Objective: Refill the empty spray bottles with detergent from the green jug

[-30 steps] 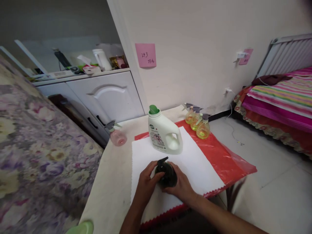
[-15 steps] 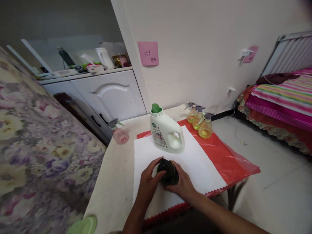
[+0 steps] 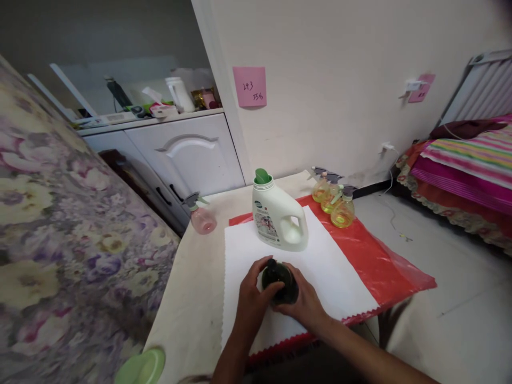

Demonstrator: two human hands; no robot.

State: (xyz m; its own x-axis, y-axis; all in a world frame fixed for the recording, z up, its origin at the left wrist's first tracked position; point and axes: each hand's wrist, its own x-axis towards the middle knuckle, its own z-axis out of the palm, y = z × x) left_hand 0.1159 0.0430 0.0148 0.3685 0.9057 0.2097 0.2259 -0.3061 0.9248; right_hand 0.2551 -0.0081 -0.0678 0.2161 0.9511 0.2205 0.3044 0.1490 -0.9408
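Observation:
A dark green, rounded bottle (image 3: pixel 281 274) is held between both my hands, above the near part of a white sheet (image 3: pixel 332 266). My left hand (image 3: pixel 251 300) grips its left side and top, the thumb lying across the front. Around its right side and underside curl the fingers of my right hand (image 3: pixel 307 305); they hide part of the bottle. Just beyond stands a large pale green detergent jug (image 3: pixel 276 208), upright, with a green cap (image 3: pixel 262 176) set in its mouth. The jug's handle opening faces right.
A pink spray bottle (image 3: pixel 203 220) stands at the table's left. Several spray bottles with yellow liquid (image 3: pixel 342 213) are grouped at the right on red plastic (image 3: pixel 370 256). A light green bowl-like container (image 3: pixel 142 367) is at the near left. A flowered curtain (image 3: pixel 80 256) hangs beside the table.
The whole view has shifted slightly, so the scene sits a little farther right. Both hands keep hold of the dark bottle, which has turned or tilted slightly.

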